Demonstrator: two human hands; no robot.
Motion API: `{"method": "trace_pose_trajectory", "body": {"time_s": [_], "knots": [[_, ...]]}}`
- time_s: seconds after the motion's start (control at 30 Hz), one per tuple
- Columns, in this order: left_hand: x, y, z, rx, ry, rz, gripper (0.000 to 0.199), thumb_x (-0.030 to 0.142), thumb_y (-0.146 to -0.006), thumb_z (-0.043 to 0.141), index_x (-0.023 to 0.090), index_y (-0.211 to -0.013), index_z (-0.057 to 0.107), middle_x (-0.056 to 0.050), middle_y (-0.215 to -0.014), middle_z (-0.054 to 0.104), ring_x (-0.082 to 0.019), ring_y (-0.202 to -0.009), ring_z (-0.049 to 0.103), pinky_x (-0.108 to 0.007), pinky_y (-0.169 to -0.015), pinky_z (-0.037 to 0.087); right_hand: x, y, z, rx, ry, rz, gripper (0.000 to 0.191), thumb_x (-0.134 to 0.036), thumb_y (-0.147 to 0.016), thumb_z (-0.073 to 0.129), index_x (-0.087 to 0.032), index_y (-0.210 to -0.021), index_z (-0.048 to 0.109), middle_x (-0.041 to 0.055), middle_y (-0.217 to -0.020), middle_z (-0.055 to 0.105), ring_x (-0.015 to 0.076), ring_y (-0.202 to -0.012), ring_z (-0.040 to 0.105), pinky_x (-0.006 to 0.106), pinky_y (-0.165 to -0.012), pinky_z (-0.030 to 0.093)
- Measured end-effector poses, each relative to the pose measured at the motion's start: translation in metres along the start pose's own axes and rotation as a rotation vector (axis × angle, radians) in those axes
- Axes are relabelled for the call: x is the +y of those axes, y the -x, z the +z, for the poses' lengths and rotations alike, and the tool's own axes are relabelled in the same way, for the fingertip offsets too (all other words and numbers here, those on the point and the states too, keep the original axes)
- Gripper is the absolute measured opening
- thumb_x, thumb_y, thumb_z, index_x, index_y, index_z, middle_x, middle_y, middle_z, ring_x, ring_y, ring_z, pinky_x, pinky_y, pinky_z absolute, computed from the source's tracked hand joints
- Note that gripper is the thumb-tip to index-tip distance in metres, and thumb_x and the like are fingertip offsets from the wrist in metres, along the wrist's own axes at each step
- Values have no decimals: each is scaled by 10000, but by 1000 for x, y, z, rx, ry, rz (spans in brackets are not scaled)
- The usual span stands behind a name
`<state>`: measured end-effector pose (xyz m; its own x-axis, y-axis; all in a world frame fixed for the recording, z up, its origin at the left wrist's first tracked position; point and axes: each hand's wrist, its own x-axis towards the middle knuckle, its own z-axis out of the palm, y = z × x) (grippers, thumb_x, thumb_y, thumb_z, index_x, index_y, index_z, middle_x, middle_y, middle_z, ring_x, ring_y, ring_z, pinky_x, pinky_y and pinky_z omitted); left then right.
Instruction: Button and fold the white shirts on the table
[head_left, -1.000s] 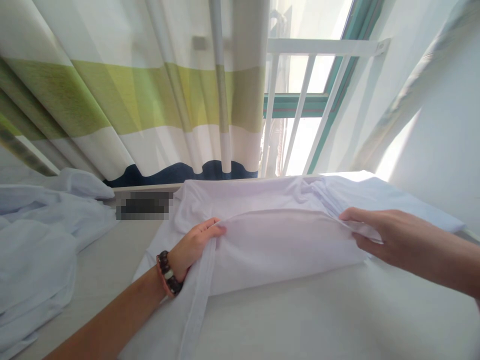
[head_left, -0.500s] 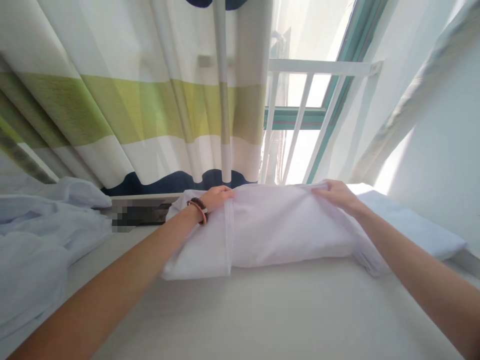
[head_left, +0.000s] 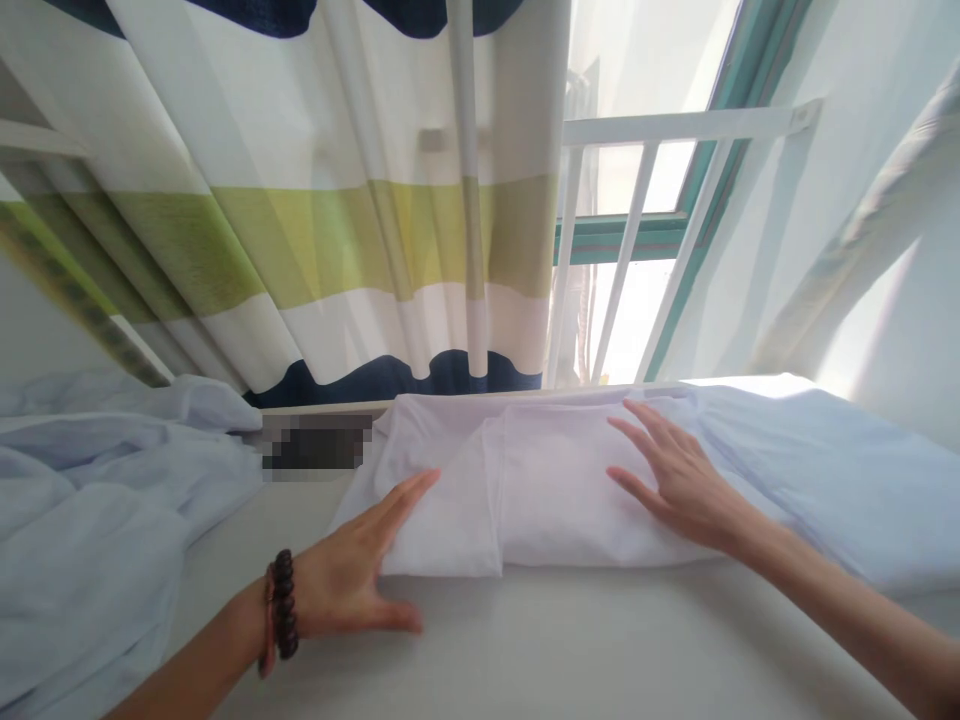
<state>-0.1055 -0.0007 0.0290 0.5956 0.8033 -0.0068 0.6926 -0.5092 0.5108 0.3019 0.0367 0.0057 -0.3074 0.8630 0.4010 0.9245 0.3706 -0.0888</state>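
A folded white cloth, like a sheet or cover, lies flat in a long band across the pale bed surface. At its left end my left hand, a dark beaded bracelet at the wrist, is open with thumb and fingers apart by the cloth's near corner. My right hand hovers over or rests lightly on the cloth's right part, fingers spread; whether it touches I cannot tell. Neither hand grips anything. To the right, a pale bluish folded piece of bedding adjoins the white cloth, partly behind my right forearm.
Rumpled pale bedding is heaped at the left. A dark object, blurred out, lies by the back edge. White rails stand behind, before a striped curtain and a green-framed window. A wall bounds the right.
Both hands have let go of the cloth's far edge and opened. My left hand has moved nearer and left; the cloth now lies flatter. The view has shifted slightly.
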Motion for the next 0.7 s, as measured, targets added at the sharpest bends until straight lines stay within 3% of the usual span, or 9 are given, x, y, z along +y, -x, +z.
{"method": "trace_pose_trajectory", "body": {"time_s": [0.07, 0.13, 0.23, 0.33, 0.43, 0.53, 0.6, 0.7], "knots": [[2, -2, 7, 58, -1, -29, 1024, 379, -717, 721, 246, -1509, 86, -142, -1555, 228, -317, -1408, 259, -493, -1148, 208, -13, 13, 6, -217, -73, -69, 596, -545, -933, 377, -245, -1447, 363, 99, -1556, 258, 303, -1422, 224, 527, -1102, 300], [8, -2, 13, 114, 27, -52, 872, 324, -765, 656, 246, -1493, 182, -121, -1503, 357, -298, -1359, 365, -461, -1132, 270, -18, 28, 9, -350, -119, -71, 602, -559, -936, 362, -262, -1460, 354, 82, -1558, 253, 303, -1424, 205, 541, -1119, 270], [16, 13, 21, 107, 57, -59, 668, 317, -775, 630, 267, -1399, 398, -82, -1343, 562, -289, -1202, 545, -402, -1033, 421, -17, 55, 4, -395, -141, -46, 614, -560, -930, 381, -299, -1481, 303, 47, -1563, 219, 307, -1421, 181, 555, -1121, 255], [22, 40, 29, 88, 36, -63, 554, 296, -766, 633, 312, -1307, 519, -49, -1239, 639, -282, -1094, 616, -366, -957, 486, -16, 85, -11, -407, -143, -52, 640, -552, -896, 465, -378, -1478, 268, 2, -1555, 232, 322, -1393, 253, 545, -1077, 353], [30, 60, 29, 86, -45, -34, 708, 274, -706, 695, 388, -1362, 452, -21, -1319, 590, -299, -1124, 601, -375, -988, 474, -12, 97, -22, -381, -141, -62, 570, -519, -886, 505, -414, -1429, 372, -10, -1503, 373, 316, -1322, 415, 502, -1033, 441], [45, 62, 25, 126, -157, 45, 913, 208, -621, 723, 440, -1419, 344, 3, -1462, 442, -329, -1198, 544, -418, -1028, 446, 6, 83, -22, -236, -75, 4, 524, -528, -893, 475, -297, -1363, 491, 65, -1424, 490, 300, -1272, 489, 487, -1047, 428], [57, 58, 25, 161, -241, 98, 907, 137, -617, 670, 456, -1408, 361, 20, -1488, 400, -340, -1230, 513, -452, -1046, 423, 25, 69, -18, -105, 0, 53, 554, -558, -879, 458, -232, -1322, 522, 121, -1371, 531, 335, -1252, 497, 535, -1016, 431], [71, 51, 29, 176, -277, 150, 763, 98, -670, 595, 436, -1344, 475, 27, -1380, 539, -313, -1206, 538, -443, -1053, 414, 53, 53, -17, -39, 89, 132, 522, -544, -866, 445, -232, -1271, 554, 144, -1279, 600, 379, -1152, 562, 578, -883, 485]]}}
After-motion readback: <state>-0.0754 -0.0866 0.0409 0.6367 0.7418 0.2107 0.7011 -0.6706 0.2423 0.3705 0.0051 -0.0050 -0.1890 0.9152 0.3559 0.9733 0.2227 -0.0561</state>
